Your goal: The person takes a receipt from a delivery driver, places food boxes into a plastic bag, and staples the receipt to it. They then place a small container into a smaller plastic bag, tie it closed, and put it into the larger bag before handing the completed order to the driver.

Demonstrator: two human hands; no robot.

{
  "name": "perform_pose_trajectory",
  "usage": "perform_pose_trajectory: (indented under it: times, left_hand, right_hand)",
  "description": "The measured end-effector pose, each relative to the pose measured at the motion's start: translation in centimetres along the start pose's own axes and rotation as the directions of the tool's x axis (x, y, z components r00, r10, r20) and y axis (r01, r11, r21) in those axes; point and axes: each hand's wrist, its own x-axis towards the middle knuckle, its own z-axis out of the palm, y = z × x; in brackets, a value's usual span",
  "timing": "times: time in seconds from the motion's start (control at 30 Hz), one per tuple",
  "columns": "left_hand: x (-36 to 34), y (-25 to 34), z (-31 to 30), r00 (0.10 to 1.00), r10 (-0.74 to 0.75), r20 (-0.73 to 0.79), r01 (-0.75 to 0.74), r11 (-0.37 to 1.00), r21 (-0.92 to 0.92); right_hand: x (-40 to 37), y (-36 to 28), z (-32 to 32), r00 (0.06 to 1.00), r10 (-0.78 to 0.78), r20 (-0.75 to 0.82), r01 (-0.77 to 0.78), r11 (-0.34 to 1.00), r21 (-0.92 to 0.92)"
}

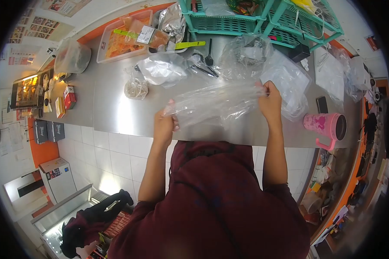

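A clear plastic bag (220, 103) is stretched sideways between my two hands above the front of the steel table (112, 116). My left hand (164, 125) is closed on the bag's left end. At the right end, my right hand (270, 101) grips the bag with its fingers curled in. Behind the bag lie a crumpled clear bag (164, 68), black-handled utensils (203, 69) and more clear plastic (246, 56). To the left stands a small tied bag with brownish contents (136, 88).
A pink mug (324, 127) and a phone (321, 105) are at the right. Flat plastic bags (287, 84) lie beside my right hand. At the back are a tub of orange food (121, 41) and green racks (229, 26). A person (90, 220) is at lower left.
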Motion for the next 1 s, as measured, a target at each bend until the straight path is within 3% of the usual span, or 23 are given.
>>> perform_pose_trajectory:
  times: [0.03,0.07,0.13,0.2,0.23,0.27,0.3,0.33,0.4,0.43,0.47,0.5,0.57,0.6,0.63,0.67,0.7,0.73,0.77,0.8,0.9,0.97,1.0]
  left_hand:
    - [-0.4,0.0,1.3,0.997,0.073,0.019,-0.075,0.971,0.225]
    - [-1.0,0.0,2.7,0.989,0.134,0.057,-0.145,0.886,0.440]
    - [-3.8,3.1,6.3,0.824,0.566,-0.019,-0.361,0.550,0.753]
    - [-5.2,5.4,9.1,0.658,0.751,0.051,-0.437,0.327,0.838]
    - [-5.4,6.2,10.0,0.644,0.761,0.082,-0.491,0.328,0.807]
    - [-4.6,5.3,10.0,0.678,0.724,0.128,-0.512,0.341,0.788]
    - [-3.7,4.4,10.0,0.710,0.683,0.173,-0.531,0.357,0.769]
    - [-0.8,0.3,8.8,0.777,0.585,0.232,-0.516,0.381,0.767]
    - [2.0,-2.5,6.9,0.893,0.413,0.178,-0.430,0.670,0.605]
    - [2.8,-2.5,6.1,0.944,0.312,0.103,-0.327,0.867,0.377]
    - [3.2,-2.8,5.3,0.982,0.178,0.066,-0.184,0.977,0.109]
    - [3.9,-3.4,4.2,0.991,0.084,0.108,-0.079,0.996,-0.045]
    - [5.7,-3.9,2.5,0.975,-0.062,0.213,0.134,0.931,-0.341]
    - [5.8,-3.2,2.6,0.958,-0.103,0.267,0.174,0.951,-0.257]
    - [5.6,-2.2,2.7,0.938,-0.152,0.312,0.212,0.963,-0.169]
    - [5.3,-1.6,2.5,0.913,-0.209,0.350,0.250,0.965,-0.078]
    - [6.2,-3.1,1.8,0.883,-0.257,0.394,0.362,0.906,-0.220]
    - [8.1,-5.5,0.8,0.850,-0.286,0.443,0.459,0.816,-0.353]
    - [9.5,-6.6,0.0,0.815,-0.295,0.499,0.540,0.700,-0.468]
    - [9.7,-6.3,-0.1,0.819,-0.292,0.494,0.536,0.699,-0.473]
    - [9.6,-5.7,1.3,0.823,-0.282,0.493,0.531,0.688,-0.494]
    - [9.5,-5.2,1.9,0.832,-0.256,0.493,0.517,0.681,-0.518]
    - [9.0,-4.9,2.5,0.872,-0.191,0.451,0.407,0.796,-0.449]
  right_hand:
    - [0.1,-0.5,0.5,0.984,0.158,0.087,-0.178,0.928,0.328]
    - [-0.2,-1.0,1.1,0.935,0.279,0.219,-0.354,0.719,0.598]
    - [-1.3,-3.9,1.5,0.966,0.220,0.138,-0.255,0.899,0.357]
    - [-2.0,-5.0,2.3,0.996,0.067,0.067,-0.076,0.988,0.137]
    - [-2.1,-4.7,3.0,0.997,-0.056,0.043,0.054,0.997,0.054]
    - [-2.3,-4.7,3.4,0.983,-0.180,0.033,0.181,0.983,-0.033]
    - [-2.7,-6.0,2.8,0.981,-0.123,0.151,0.123,0.992,0.014]
    - [-3.0,-6.5,2.1,0.962,-0.170,0.214,0.186,0.981,-0.057]
    - [-3.0,-6.6,0.9,0.906,-0.247,0.343,0.322,0.930,-0.180]
    - [-2.2,-5.4,0.6,0.910,-0.178,0.375,0.299,0.907,-0.296]
    - [-1.4,-2.9,0.4,0.911,-0.093,0.401,0.271,0.870,-0.412]
    - [-1.0,-0.2,0.2,0.906,-0.005,0.424,0.250,0.815,-0.524]
    - [0.2,6.1,1.1,0.907,0.031,0.420,0.056,0.979,-0.195]
    - [1.1,7.6,1.5,0.905,0.043,0.424,-0.042,0.999,-0.011]
    - [1.3,7.7,1.4,0.861,0.126,0.493,-0.250,0.949,0.193]
    - [0.7,7.9,1.4,0.793,0.189,0.579,-0.457,0.813,0.361]
    - [0.0,8.0,1.3,0.708,0.219,0.672,-0.638,0.606,0.475]
    - [-0.4,9.4,1.2,0.660,0.220,0.718,-0.716,0.473,0.513]
    - [-0.6,12.1,1.6,0.614,0.209,0.761,-0.777,0.331,0.536]
    - [-1.0,13.7,2.2,0.565,0.192,0.802,-0.824,0.180,0.538]
    - [-3.5,14.5,3.6,0.631,0.161,0.759,-0.767,-0.023,0.642]
    - [-4.3,14.6,4.0,0.607,0.220,0.764,-0.785,0.017,0.619]
    - [-4.2,14.3,4.3,0.597,0.247,0.763,-0.793,0.038,0.608]
